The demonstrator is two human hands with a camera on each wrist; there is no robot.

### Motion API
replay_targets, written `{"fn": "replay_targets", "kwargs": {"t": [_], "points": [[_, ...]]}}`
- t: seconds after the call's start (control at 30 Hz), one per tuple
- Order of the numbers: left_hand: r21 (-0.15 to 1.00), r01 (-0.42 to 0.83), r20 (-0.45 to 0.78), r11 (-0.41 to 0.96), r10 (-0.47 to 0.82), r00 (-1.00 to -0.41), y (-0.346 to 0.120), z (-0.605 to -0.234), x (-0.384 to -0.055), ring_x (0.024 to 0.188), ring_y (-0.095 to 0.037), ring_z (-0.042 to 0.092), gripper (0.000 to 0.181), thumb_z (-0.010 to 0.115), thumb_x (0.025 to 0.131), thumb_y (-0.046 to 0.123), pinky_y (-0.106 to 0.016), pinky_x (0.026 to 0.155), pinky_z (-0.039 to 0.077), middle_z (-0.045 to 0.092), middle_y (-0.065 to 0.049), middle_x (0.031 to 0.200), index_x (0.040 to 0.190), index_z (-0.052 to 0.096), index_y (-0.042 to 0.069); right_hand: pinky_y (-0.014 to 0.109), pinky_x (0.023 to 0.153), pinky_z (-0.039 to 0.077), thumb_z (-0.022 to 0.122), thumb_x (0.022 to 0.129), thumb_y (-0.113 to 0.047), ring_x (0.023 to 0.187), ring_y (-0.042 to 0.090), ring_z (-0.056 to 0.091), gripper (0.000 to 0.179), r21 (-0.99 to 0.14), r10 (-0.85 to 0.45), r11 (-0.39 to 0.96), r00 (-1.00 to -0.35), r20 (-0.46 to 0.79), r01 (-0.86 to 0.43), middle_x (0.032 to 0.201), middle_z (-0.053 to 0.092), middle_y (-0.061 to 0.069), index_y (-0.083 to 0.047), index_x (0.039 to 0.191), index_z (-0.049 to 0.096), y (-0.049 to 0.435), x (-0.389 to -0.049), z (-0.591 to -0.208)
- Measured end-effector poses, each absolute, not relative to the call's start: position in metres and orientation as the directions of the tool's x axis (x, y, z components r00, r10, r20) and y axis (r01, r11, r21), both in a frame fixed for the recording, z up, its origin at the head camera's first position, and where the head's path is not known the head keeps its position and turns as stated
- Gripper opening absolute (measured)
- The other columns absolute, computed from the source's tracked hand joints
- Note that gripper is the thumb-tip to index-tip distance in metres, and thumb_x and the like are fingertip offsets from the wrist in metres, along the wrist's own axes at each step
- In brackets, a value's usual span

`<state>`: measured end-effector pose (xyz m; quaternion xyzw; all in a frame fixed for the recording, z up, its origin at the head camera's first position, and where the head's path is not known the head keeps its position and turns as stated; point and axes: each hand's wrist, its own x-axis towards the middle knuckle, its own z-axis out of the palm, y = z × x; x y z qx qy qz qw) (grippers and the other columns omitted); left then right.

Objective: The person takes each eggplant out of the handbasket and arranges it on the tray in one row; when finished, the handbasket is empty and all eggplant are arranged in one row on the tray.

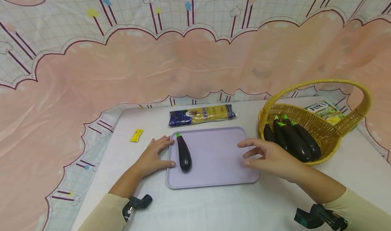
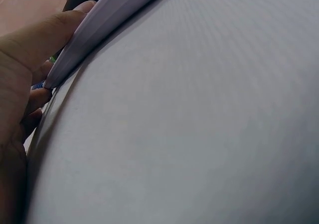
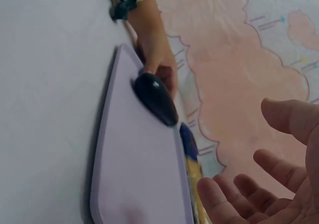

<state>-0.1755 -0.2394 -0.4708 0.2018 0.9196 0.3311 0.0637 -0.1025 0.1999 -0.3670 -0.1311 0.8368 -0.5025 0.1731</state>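
Observation:
A single dark eggplant (image 1: 184,154) with a green stem end lies on the left part of a pale lilac tray (image 1: 218,158). My left hand (image 1: 154,157) is at the tray's left edge, thumb and fingers spread apart. In the left wrist view its thumb (image 2: 45,37) reaches onto the tray's rim (image 2: 102,22), the other fingers partly hidden. Over the tray's right side hangs my right hand (image 1: 270,158), fingers loosely bent and nothing between them. Several more eggplants (image 1: 294,139) lie in a yellow wicker basket (image 1: 331,146), just beyond the right hand.
Behind the tray lies a blue and yellow packet (image 1: 201,115). A small yellow wrapped piece (image 1: 136,135) is to the left on the white table (image 1: 213,207). A green FOX'S packet (image 1: 325,110) shows at the basket's far side, under its tall arched handle (image 1: 317,81).

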Motion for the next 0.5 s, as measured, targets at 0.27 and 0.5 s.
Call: {"fn": "replay_targets", "kwargs": {"t": [0.27,0.5], "points": [[0.629,0.324,0.013,0.707,0.407,-0.913,-0.239,-0.468,-0.174,0.161,-0.038,0.025,0.089,0.095,0.079,0.043,-0.060,0.132,0.000,0.043,-0.013,0.168,0.154,0.058,0.012,0.027,0.090,0.062,0.077,0.101,-0.019,0.120,0.022,0.067,0.050,-0.915,-0.383,0.399,-0.918,-0.102,-0.065,0.143,0.062,0.017,-0.008,0.146,0.060,0.236,-0.096,-0.357],[0.624,0.312,-0.005,0.716,0.403,-0.915,-0.239,-0.469,-0.173,0.161,-0.038,0.024,0.091,0.094,0.080,0.045,-0.059,0.132,0.000,0.042,-0.013,0.169,0.155,0.056,0.013,0.025,0.088,0.062,0.076,0.101,-0.015,0.116,0.015,0.070,0.049,-0.897,-0.345,0.434,-0.935,-0.080,-0.083,0.135,0.067,0.018,-0.006,0.146,0.058,0.260,-0.098,-0.349]]}}
